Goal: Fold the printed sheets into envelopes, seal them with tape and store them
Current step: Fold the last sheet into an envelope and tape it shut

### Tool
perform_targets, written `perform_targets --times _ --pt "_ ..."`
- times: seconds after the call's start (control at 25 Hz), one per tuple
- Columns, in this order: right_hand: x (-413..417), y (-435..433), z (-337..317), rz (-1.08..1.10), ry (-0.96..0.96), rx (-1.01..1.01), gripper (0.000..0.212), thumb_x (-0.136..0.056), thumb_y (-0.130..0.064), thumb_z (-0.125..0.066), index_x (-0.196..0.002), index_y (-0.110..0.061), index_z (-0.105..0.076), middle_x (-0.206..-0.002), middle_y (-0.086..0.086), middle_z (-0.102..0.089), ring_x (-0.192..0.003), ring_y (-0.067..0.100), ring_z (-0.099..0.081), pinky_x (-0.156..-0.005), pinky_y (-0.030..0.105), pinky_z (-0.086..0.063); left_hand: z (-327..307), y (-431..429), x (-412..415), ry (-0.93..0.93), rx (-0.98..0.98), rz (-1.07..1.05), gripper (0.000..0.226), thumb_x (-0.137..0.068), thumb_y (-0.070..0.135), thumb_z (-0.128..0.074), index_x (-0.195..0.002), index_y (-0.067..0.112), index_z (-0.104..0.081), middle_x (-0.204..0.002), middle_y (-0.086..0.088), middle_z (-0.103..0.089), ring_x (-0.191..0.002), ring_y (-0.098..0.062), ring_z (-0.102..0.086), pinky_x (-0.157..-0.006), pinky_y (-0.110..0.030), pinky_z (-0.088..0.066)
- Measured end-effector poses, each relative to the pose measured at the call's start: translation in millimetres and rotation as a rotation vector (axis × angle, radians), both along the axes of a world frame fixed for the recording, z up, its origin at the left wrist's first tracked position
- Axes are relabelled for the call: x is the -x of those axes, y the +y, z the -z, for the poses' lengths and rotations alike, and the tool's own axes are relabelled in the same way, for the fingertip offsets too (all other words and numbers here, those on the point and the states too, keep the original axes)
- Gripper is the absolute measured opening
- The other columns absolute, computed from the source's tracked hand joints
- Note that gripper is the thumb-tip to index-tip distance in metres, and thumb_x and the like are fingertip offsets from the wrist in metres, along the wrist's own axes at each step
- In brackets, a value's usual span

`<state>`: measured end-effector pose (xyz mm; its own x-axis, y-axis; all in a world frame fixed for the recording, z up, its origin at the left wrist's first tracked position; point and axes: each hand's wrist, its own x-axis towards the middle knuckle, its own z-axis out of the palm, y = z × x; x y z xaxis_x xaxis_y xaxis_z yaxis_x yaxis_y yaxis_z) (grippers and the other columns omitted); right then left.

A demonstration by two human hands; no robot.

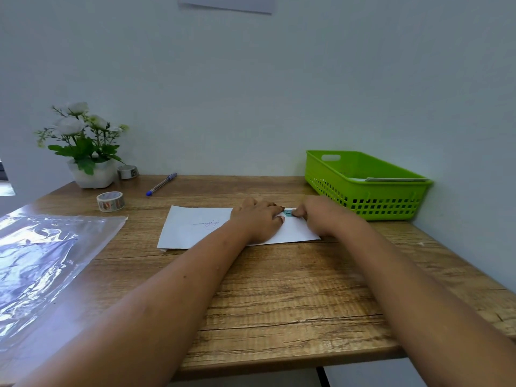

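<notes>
Centre frame: left hand [258, 219] lies flat, fingers straight, on envelope [192, 227]; right hand [318, 216] pinches teal tape strip [288, 213] (fingers curled).

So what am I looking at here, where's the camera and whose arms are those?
There is no machine here: a person wears one camera on the head, looking down at their own arms. On the wooden table lies a folded white sheet. The left hand presses it flat, while the right hand appears to pinch a small teal tape piece at its far edge. Around it: a tape roll, a blue pen, a flower pot, a clear plastic sleeve, and a green basket holding papers.
</notes>
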<state>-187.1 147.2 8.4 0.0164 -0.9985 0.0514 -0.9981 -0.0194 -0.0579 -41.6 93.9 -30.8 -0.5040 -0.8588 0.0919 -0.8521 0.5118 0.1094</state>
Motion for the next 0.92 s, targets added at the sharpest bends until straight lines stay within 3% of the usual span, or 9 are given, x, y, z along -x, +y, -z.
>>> perform_targets --times 0.16,0.28,0.36,0.44,0.56,0.92 --pt "4.8 5.2 1.5 -0.015 -0.046 0.061 0.041 -0.091 -0.006 -0.047 -0.124 -0.023 -0.064 -0.128 0.010 -0.059 -0.112 0.028 -0.058 -0.089 0.029 -0.045 -1.0 2.0 -0.4 -0.001 0.004 0.005 0.049 -0.099 0.046 -0.022 -0.145 0.033 -0.030 -0.154 0.007 -0.028 -0.137 -0.027 -0.024 -0.111 -0.051 -0.023" --pt "5.5 5.9 3.2 -0.012 -0.117 0.153 0.044 -0.086 0.002 -0.045 -0.107 -0.026 -0.071 -0.121 0.008 -0.060 -0.099 0.023 -0.058 -0.079 0.025 -0.042 -2.2 3.9 -1.0 0.024 0.014 0.001 0.047 -0.098 0.046 -0.024 -0.143 0.034 -0.034 -0.152 0.007 -0.031 -0.137 -0.027 -0.024 -0.111 -0.051 -0.024" --pt "4.6 5.6 5.3 -0.028 -0.171 0.175 0.047 -0.084 0.002 -0.043 -0.108 -0.029 -0.070 -0.119 0.006 -0.061 -0.094 0.020 -0.057 -0.081 0.026 -0.045 -2.8 5.5 -1.8 0.054 0.034 0.000 0.046 -0.098 0.046 -0.027 -0.141 0.034 -0.039 -0.150 0.006 -0.035 -0.136 -0.026 -0.026 -0.110 -0.051 -0.026" --pt "4.4 5.0 7.7 -0.044 -0.158 0.135 0.051 -0.086 0.000 -0.041 -0.120 -0.031 -0.064 -0.124 0.005 -0.060 -0.107 0.023 -0.057 -0.090 0.032 -0.047 -1.7 4.6 -2.4 0.068 0.049 0.002 0.045 -0.097 0.047 -0.029 -0.139 0.035 -0.042 -0.148 0.006 -0.039 -0.136 -0.025 -0.028 -0.109 -0.050 -0.028" --pt "4.6 3.4 8.7 -0.081 -0.034 0.052 0.055 -0.089 -0.003 -0.041 -0.130 -0.037 -0.056 -0.128 0.008 -0.057 -0.115 0.028 -0.055 -0.092 0.035 -0.045 -2.2 6.7 -2.8 0.069 0.042 -0.011 0.044 -0.097 0.048 -0.028 -0.138 0.037 -0.042 -0.148 0.007 -0.039 -0.135 -0.026 -0.028 -0.109 -0.049 -0.028" --pt "-4.5 16.0 -2.4 -0.108 0.071 0.047 0.052 -0.091 -0.006 -0.042 -0.129 -0.038 -0.056 -0.141 0.004 -0.050 -0.125 0.027 -0.050 -0.099 0.035 -0.043 -8.3 15.2 -2.8 0.032 -0.008 -0.048 0.047 -0.098 0.048 -0.025 -0.143 0.037 -0.034 -0.152 0.007 -0.031 -0.137 -0.028 -0.022 -0.108 -0.049 -0.025"
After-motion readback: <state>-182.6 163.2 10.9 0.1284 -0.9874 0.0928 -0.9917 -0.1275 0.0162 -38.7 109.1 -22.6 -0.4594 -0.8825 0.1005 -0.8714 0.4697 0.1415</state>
